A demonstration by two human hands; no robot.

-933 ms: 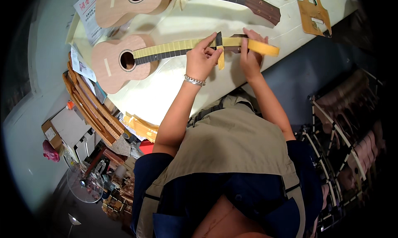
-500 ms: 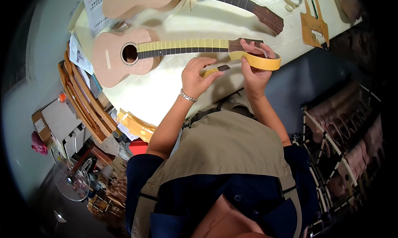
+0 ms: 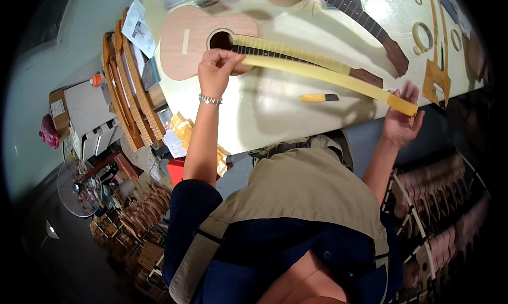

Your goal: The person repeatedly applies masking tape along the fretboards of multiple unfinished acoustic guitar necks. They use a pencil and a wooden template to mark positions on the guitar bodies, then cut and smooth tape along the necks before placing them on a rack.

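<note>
Nearest the person, at the front edge of the pale workbench [image 3: 275, 118], the right hand [image 3: 400, 121] is raised just past the bench's near right corner. Its fingers curl closed around the roll end of a long strip of yellow masking tape [image 3: 328, 76]; the roll itself is mostly hidden by the fingers and only its yellow edge shows. On the bench just left of that hand lies a small yellow-handled utility knife [image 3: 319, 98], apart from both hands.

The strip runs taut from the right hand up and to the left, its long axis nearly parallel to the neck of the small unfinished wooden ukulele [image 3: 206, 44] and lying just on the near side of the fretboard. The far end of the strip is under the left hand [image 3: 217, 71], which wears a metal bracelet. Its fingertips are pinched shut on the tape end, pressing down at the spot where the neck meets the body, beside the round soundhole. So the left hand sits on the instrument, while the right stands well off it, beyond the dark headstock end.

Farther back lies a second, larger guitar-like instrument [image 3: 344, 7], with wooden rings and a flat wooden template [image 3: 436, 76] to its right.
</note>
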